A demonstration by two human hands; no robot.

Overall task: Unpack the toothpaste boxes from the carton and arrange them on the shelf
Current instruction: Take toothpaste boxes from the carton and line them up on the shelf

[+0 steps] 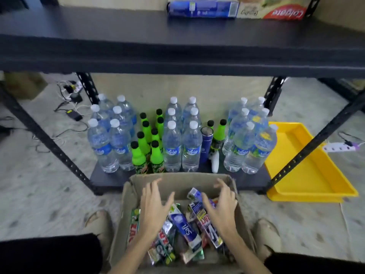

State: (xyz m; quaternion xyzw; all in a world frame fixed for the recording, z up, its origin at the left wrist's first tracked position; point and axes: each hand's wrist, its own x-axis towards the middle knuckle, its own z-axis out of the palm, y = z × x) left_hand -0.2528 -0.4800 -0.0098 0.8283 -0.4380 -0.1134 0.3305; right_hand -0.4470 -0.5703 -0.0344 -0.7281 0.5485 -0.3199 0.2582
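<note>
1. Both hands hang over the open carton (126,196), which stands on the floor in front of the rack, between the person's feet.
2. The left hand (153,204) is spread, fingers straight and apart, above the carton's left half; it holds nothing.
3. The right hand (222,204) is loosely spread, fingers slightly bent, above the carton's right half near its far wall; it too holds nothing. Whether either hand touches a box below it cannot be told.
4. The toothpaste boxes (185,227) lie jumbled in the bottom of the carton, crossing one another at odd angles; a blue and white one lies on top near the middle.
5. Two boxes already lie side by side on the upper shelf (98,28), near its back edge toward the right end: a blue box (203,8) and a red-and-cream box (274,9), touching end to end.
6. The step in hand looks like reaching in for the next boxes, with most of the unpacking left.
7. The next move calls for each hand to close on a top-lying box, lift it clear of the tangle, and lay it beside the two on the upper shelf.
8. The lower shelf holds water bottles (171,143) and green bottles (143,144); a yellow tray (308,175) lies at the right.
</note>
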